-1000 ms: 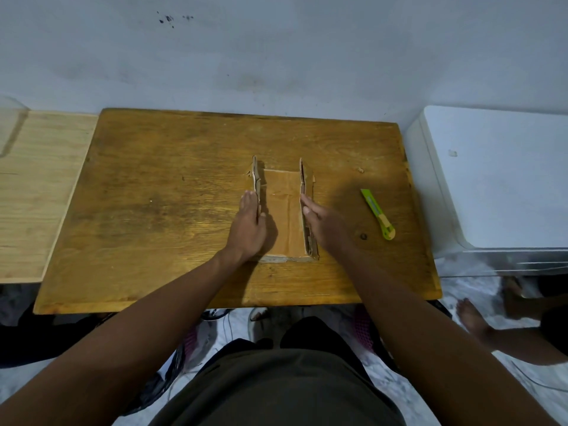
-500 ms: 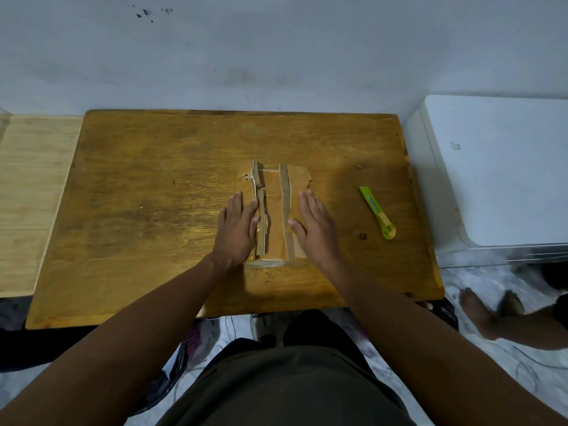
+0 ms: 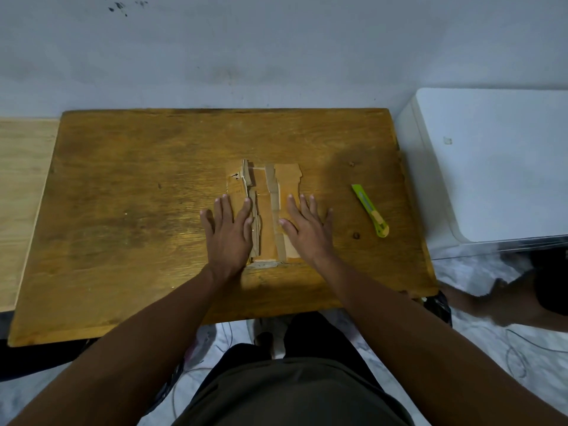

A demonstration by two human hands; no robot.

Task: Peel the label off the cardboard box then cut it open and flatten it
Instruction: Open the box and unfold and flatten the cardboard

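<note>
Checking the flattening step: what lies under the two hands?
Under the left hand and right hand lie the side flaps of the flattened brown cardboard box on the wooden table; the covered cardboard is hidden.

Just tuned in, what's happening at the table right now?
A person is flattening a cut-open cardboard box on the wooden table. The left hand and right hand press open-palmed on its side flaps. The green utility knife lies untouched to the right.

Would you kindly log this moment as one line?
both hands flat, left hand, right hand | pressing cardboard box | cutter idle on table
</note>
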